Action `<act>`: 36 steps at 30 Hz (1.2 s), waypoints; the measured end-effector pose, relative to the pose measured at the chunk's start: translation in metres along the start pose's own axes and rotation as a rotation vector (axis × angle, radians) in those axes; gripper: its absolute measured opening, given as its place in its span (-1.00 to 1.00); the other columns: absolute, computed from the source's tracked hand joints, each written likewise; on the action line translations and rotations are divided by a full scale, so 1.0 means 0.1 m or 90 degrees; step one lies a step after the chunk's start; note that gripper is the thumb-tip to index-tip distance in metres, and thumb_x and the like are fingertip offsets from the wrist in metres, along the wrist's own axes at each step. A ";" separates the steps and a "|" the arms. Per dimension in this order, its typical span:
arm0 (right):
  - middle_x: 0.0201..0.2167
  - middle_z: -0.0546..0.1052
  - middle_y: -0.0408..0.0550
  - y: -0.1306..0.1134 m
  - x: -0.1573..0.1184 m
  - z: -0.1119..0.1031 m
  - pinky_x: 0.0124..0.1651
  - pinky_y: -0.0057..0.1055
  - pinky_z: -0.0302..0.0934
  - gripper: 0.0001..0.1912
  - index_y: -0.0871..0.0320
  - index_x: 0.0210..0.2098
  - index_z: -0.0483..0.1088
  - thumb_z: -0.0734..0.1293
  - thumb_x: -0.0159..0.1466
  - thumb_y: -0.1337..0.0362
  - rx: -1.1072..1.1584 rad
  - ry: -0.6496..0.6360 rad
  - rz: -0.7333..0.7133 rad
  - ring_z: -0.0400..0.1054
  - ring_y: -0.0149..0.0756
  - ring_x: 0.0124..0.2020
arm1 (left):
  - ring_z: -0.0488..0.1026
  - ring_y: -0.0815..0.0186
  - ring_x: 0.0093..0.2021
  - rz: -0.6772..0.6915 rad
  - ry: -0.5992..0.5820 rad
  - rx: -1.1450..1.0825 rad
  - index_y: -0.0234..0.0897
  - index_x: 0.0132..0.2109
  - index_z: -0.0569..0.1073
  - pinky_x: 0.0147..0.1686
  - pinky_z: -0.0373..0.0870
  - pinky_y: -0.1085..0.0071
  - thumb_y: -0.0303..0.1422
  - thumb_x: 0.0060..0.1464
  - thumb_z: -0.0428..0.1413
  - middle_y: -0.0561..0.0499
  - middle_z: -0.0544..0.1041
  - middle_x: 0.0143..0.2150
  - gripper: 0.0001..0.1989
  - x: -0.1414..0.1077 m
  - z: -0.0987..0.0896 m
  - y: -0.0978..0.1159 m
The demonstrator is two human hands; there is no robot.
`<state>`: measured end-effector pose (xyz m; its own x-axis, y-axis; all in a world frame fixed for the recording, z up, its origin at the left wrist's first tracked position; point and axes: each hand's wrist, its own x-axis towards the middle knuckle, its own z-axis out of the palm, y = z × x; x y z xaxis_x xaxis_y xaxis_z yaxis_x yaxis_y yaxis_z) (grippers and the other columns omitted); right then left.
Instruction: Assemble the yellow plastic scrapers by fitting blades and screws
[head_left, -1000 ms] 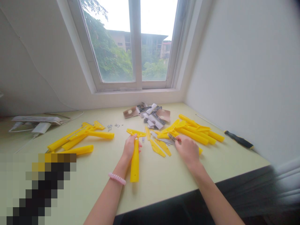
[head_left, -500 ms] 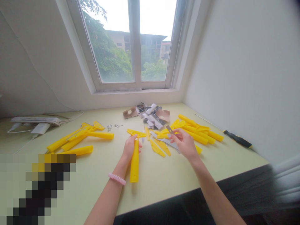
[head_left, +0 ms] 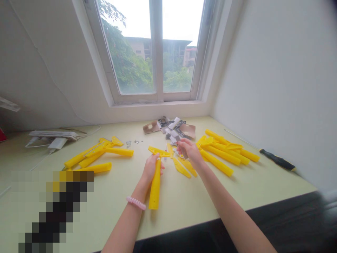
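Observation:
My left hand (head_left: 152, 168) is wrapped round the upper handle of a yellow scraper (head_left: 154, 191), its wide head pointing away from me. In my right hand (head_left: 191, 151) is a thin grey metal blade (head_left: 178, 138), pinched between the fingers, just right of the scraper head and apart from it. Flat yellow plates (head_left: 181, 168) lie on the table under and beside the right hand. A slim tool (head_left: 166, 146) with a thin shaft lies behind the scraper head, partly hidden.
Several yellow scrapers (head_left: 97, 153) lie at left; several yellow handles (head_left: 223, 153) are piled at right. Small screws (head_left: 128, 143) sit behind. Cardboard sleeves (head_left: 175, 127) lie below the window. A black-handled screwdriver (head_left: 277, 160) rests by the right wall, a power strip (head_left: 54, 135) at far left.
My right hand has moved left with the blade, closer to the scraper head. My left hand still holds the scraper, and the whole view has shifted slightly.

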<state>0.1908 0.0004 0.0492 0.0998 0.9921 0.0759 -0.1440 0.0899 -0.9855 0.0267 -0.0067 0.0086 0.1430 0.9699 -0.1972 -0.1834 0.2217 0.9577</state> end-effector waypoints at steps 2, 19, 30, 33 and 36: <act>-0.68 0.37 -0.21 -0.02 0.06 0.08 -0.54 -0.53 0.10 -0.85 0.18 -0.50 0.30 0.26 0.00 0.21 -0.010 0.009 -0.012 0.19 -0.50 -0.66 | 0.23 0.40 -0.81 0.011 -0.011 0.004 -0.28 -0.31 0.24 -0.78 0.11 0.51 -0.14 -0.06 -0.03 0.11 0.36 -0.72 -0.71 -0.01 0.00 -0.01; -0.30 0.42 -0.09 0.25 0.02 0.23 -0.21 -0.40 0.18 -0.63 0.15 -0.15 0.40 0.14 0.08 0.32 -0.342 -0.079 -0.175 0.30 -0.33 -0.29 | 0.31 0.40 -0.77 0.003 -0.123 0.013 -0.26 -0.03 0.22 -0.80 0.19 0.48 -0.19 -0.08 0.03 0.02 0.45 -0.43 -0.55 -0.10 0.04 0.02; -0.43 0.52 -0.06 0.24 0.01 0.20 -0.25 -0.38 0.27 -0.83 0.19 -0.41 0.44 0.33 -0.02 0.28 -0.162 -0.057 -0.147 0.41 -0.31 -0.37 | 0.42 0.39 -0.61 0.023 -0.159 -0.024 -0.32 -0.11 0.27 -0.61 0.33 0.46 -0.29 -0.04 0.05 -0.06 0.44 -0.31 -0.67 -0.11 0.06 -0.02; -0.44 0.51 -0.07 0.29 0.00 0.22 -0.29 -0.40 0.27 -0.83 0.19 -0.41 0.44 0.32 -0.01 0.27 -0.182 -0.070 -0.151 0.39 -0.33 -0.40 | 0.41 0.38 -0.61 0.033 -0.154 -0.033 -0.31 -0.12 0.28 -0.63 0.32 0.46 -0.27 -0.04 0.05 -0.05 0.44 -0.33 -0.67 -0.09 0.05 -0.04; -0.48 0.49 -0.09 0.36 0.01 0.23 -0.37 -0.43 0.24 -0.83 0.20 -0.43 0.44 0.33 -0.02 0.25 -0.244 -0.047 -0.158 0.36 -0.35 -0.45 | 0.40 0.38 -0.63 0.056 -0.131 -0.031 -0.30 -0.12 0.29 -0.65 0.31 0.46 -0.26 -0.06 0.06 0.00 0.44 -0.40 -0.66 -0.07 0.05 -0.06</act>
<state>0.1631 0.0068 0.0172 0.0122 0.9492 0.3143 0.2507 0.3014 -0.9200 0.0314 -0.0153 0.0052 0.3183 0.9460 -0.0618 -0.2496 0.1465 0.9572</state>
